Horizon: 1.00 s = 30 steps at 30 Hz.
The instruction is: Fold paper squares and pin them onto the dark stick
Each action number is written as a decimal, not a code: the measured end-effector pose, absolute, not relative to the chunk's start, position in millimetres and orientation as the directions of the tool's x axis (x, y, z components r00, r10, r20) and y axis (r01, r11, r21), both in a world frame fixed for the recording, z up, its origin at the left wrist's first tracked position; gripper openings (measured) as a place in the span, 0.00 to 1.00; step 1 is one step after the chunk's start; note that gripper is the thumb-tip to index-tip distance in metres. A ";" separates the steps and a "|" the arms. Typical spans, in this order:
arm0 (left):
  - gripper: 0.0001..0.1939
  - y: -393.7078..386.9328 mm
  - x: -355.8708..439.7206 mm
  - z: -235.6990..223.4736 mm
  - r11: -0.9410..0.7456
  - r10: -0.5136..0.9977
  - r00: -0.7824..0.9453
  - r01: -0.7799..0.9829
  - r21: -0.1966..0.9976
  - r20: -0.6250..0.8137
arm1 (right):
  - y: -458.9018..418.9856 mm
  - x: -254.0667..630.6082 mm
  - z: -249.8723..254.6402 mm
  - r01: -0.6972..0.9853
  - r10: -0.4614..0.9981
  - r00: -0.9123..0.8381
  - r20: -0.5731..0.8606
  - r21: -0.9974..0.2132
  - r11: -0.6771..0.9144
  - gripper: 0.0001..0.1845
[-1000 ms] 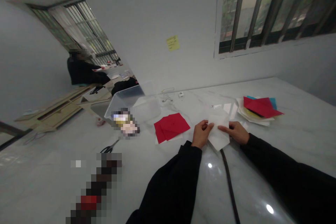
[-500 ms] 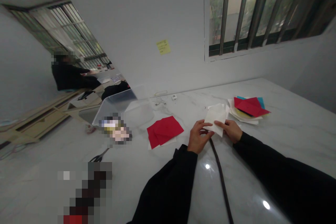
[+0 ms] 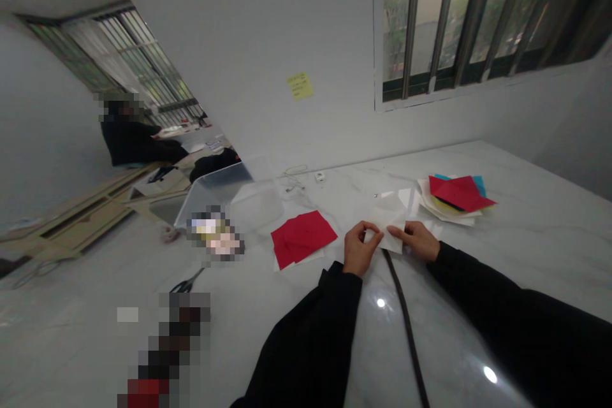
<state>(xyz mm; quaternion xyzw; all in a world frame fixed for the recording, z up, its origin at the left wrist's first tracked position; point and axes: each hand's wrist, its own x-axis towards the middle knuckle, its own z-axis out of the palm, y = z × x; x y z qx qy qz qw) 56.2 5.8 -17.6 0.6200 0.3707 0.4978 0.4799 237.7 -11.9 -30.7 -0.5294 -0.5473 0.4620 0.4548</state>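
Both of my hands hold a folded white sheet of paper (image 3: 389, 226) low over the white marble table (image 3: 526, 248). My left hand (image 3: 359, 248) pinches its left edge with thumb and fingers. My right hand (image 3: 421, 239) pinches its right edge, fingers pressed on the paper. A dark strap (image 3: 406, 325) runs from under the paper toward me between my black sleeves.
Red paper sheets (image 3: 301, 237) lie left of my hands. A stack of red, blue, yellow and white papers (image 3: 454, 197) sits at the right. A clear plastic box (image 3: 234, 194) and scissors (image 3: 186, 284) are further left. A person sits in the far room.
The white paper has come down lower toward the table and my hands have closed in on its edges. The view shifted slightly.
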 end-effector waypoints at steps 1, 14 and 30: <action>0.09 6.1 56.0 -18.0 -0.258 0.939 0.227 -0.031 0.966 0.258 | -11.4 237.7 -31.8 0.148 1.000 -0.017 0.007 -0.989 0.010 0.31; 0.33 4.7 54.6 -23.6 -0.105 0.966 0.223 -0.138 0.985 0.134 | -13.5 239.8 -36.1 0.161 1.000 -0.006 -0.022 -0.987 -0.020 0.31; 0.22 3.8 56.0 -18.6 -0.100 0.962 0.239 -0.158 0.982 0.136 | -23.4 233.1 -16.6 0.274 0.999 -0.034 -0.002 -0.962 0.008 0.31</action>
